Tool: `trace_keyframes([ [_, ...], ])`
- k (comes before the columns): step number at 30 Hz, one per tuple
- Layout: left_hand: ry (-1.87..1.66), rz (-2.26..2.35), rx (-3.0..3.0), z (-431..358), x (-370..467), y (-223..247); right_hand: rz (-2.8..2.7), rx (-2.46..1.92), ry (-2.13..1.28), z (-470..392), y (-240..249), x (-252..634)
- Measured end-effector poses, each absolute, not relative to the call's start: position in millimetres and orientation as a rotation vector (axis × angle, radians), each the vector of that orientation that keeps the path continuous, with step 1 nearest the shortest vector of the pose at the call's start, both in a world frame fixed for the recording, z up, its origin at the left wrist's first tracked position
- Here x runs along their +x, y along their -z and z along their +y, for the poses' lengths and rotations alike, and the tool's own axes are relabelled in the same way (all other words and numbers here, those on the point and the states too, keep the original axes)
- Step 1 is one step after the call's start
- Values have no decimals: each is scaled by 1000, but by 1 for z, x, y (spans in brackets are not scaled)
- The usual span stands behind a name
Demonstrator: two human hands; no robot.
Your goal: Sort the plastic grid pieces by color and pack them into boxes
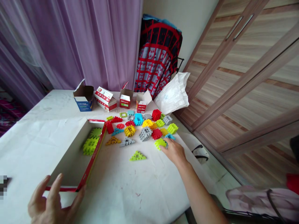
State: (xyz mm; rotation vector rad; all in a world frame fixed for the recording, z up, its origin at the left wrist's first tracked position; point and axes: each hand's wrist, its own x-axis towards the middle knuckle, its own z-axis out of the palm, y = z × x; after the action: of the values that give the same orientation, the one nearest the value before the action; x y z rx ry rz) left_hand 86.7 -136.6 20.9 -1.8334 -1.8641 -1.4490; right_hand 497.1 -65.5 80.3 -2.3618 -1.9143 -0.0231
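My left hand (54, 202) is at the near end of a shallow red-edged box (67, 168), fingers apart, fingertips at its rim. Inside the box, toward its far end, lie light green toothed blocks (91, 145). My right hand (173, 151) is at the right of the table with its fingers on a light green piece (160, 143). Beyond and left of it spreads a pile of toothed pieces, among them a grey block (145, 133), a red block (156, 133) and a yellow block (130, 131). A light green triangle (138, 156) lies nearer me.
Along the back of the white-covered table (130, 193) stand a blue box (84, 99), a red and white box (105, 99) and two small open boxes. A white bag (174, 93) rests at the back right corner. Wooden cabinets are on the right.
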Motion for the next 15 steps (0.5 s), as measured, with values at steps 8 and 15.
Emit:
trace_keyframes([
  [8, 1427, -1823, -1832, -136, 88, -22, -1930, -2562, -71, -59, -85, 475],
  [15, 1397, -1766, -1824, -135, 84, -16, -1909, -2608, -135, -58, -79, 465],
])
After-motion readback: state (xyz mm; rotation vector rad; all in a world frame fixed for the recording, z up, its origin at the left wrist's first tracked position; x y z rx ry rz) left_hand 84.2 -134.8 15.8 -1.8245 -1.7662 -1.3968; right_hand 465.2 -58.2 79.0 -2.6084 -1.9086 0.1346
